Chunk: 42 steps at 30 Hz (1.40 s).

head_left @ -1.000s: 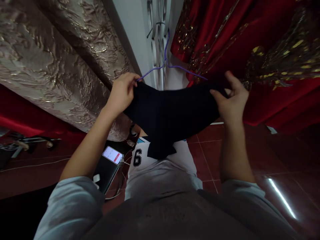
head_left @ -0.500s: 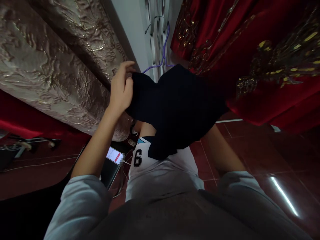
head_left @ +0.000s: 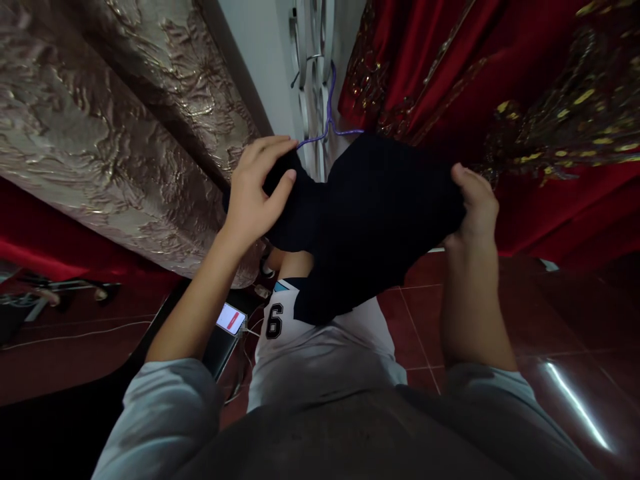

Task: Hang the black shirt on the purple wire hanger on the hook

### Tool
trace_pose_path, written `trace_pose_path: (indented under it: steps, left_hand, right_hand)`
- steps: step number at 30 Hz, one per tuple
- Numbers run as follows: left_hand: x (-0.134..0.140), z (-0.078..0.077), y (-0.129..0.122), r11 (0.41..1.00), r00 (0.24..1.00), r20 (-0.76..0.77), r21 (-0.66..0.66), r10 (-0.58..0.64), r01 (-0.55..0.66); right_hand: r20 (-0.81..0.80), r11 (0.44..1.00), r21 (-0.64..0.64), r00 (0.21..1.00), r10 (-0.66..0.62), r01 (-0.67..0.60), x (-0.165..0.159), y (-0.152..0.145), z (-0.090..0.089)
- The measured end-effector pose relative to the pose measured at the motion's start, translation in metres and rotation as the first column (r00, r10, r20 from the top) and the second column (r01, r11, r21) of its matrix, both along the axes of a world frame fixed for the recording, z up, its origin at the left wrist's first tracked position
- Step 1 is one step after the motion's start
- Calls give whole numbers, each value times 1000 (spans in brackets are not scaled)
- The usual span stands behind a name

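A dark, nearly black garment (head_left: 360,220), probably a shirt, hangs spread out in front of my body on a purple hanger (head_left: 329,120). Its lower part drapes over my lap. My left hand (head_left: 257,183) lies on the garment's left shoulder, fingers stretched out and thumb apart, close to the hanger's left arm. On the opposite side my right hand (head_left: 477,203) is closed on the cloth's edge, its thumb on top and its other fingers mostly hidden behind. The hanger's hook reaches up to a metal rack (head_left: 315,67).
Glittering red dresses (head_left: 575,133) hang at the right, and a pale textured fabric (head_left: 125,133) hangs at the left. A phone (head_left: 231,319) with a lit screen and cable lies on a dark surface at lower left. Red tiled floor (head_left: 475,300) lies below.
My right hand has come out from behind the garment and now grips its right edge. My left hand has shifted right, farther over the shoulder cloth. The garment is spread wider.
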<state>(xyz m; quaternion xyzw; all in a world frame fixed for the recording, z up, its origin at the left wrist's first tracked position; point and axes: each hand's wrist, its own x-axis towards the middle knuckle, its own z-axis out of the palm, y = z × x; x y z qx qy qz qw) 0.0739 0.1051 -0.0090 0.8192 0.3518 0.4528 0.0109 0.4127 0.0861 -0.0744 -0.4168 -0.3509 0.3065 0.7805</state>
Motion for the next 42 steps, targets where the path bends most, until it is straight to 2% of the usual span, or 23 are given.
trace_pose_path:
  steps: [3, 6, 9, 11, 12, 14, 15, 16, 18, 20, 22, 24, 25, 26, 28, 29, 31, 33, 34, 36, 39, 41, 42]
  left_hand:
    - [-3, 4, -10, 999, 1000, 12, -26, -24, 24]
    - [-12, 2, -15, 999, 997, 75, -37, -9, 12]
    - [-15, -4, -21, 996, 984, 176, -89, -10, 27]
    - [-12, -9, -27, 977, 959, 279, -190, -41, 97]
    - [-8, -10, -31, 953, 938, 341, -257, -64, 158]
    - [0, -11, -41, 872, 875, 473, -382, -101, 307]
    - [4, -10, -47, 822, 837, 538, -426, -105, 377]
    - [8, -8, -53, 772, 798, 594, -462, -96, 437]
    - [9, -5, -67, 671, 734, 678, -525, -42, 524]
    - [4, -3, -82, 534, 708, 706, -605, 17, 591]
    - [-9, -1, -96, 347, 761, 649, -713, -1, 609]
    - [-25, 1, -108, 188, 861, 490, -840, -135, 508]
    - [-34, 2, -112, 162, 899, 378, -895, -222, 416]
    - [-42, 4, -115, 184, 919, 259, -929, -297, 322]
    - [-56, 5, -115, 347, 938, 68, -918, -340, 193]
    - [-63, 5, -112, 457, 952, 15, -875, -306, 160]
    - [-74, 1, -100, 640, 982, -19, -760, -190, 109]
    - [-80, -6, -82, 757, 999, 3, -652, -45, 37]
    - [-82, -10, -74, 809, 999, 26, -588, 31, -10]
    - [-78, -17, -60, 909, 978, 115, -401, 172, -113]
    - [-63, -26, -55, 965, 932, 258, -16, 256, -261]
    - [-51, -30, -61, 953, 952, 206, 154, 226, -260]
    - [-45, -32, -64, 958, 970, 124, 168, 211, -230]
  right_hand:
    - [-208, 993, -27, 972, 110, -118, -18, 1, 4]
    - [-260, 989, 65, 955, 144, -131, -31, -2, 13]
    - [-30, 977, 202, 997, -71, 76, -43, -26, 14]
    - [217, 930, 271, 926, -310, 248, -55, -56, 6]
    - [284, 914, 306, 890, -356, 268, -63, -72, -1]
    - [413, 920, 353, 854, -318, 172, -83, -104, -15]
    - [602, 918, 393, 770, -211, -56, -93, -116, -21]
    - [765, 886, 348, 640, -78, -308, -102, -125, -27]
    - [946, 741, 142, 310, 92, -656, -117, -133, -35]
    - [968, 645, -26, 140, 206, -764, -122, -129, -39]
    - [945, 640, -95, 133, 299, -762, -117, -116, -42]
    - [909, 741, -82, 254, 330, -666, -106, -97, -44]
    - [891, 812, -55, 339, 302, -581, -98, -86, -45]
    - [870, 877, -21, 423, 253, -480, -91, -75, -46]
    - [820, 933, -29, 525, 228, -359, -79, -52, -48]
    - [790, 923, -81, 541, 290, -377, -75, -42, -49]
    - [722, 833, -234, 485, 494, -501, -71, -23, -52]
    - [619, 724, -338, 438, 652, -601, -72, -6, -52]
    - [554, 713, -336, 483, 678, -615, -73, 3, -50]
    - [411, 765, -266, 649, 641, -587, -75, 23, -38]
    - [274, 893, -111, 850, 450, -437, -71, 53, -4]
    - [247, 945, -60, 912, 327, -323, -62, 65, 19]
    - [233, 959, -48, 931, 282, -278, -56, 66, 27]
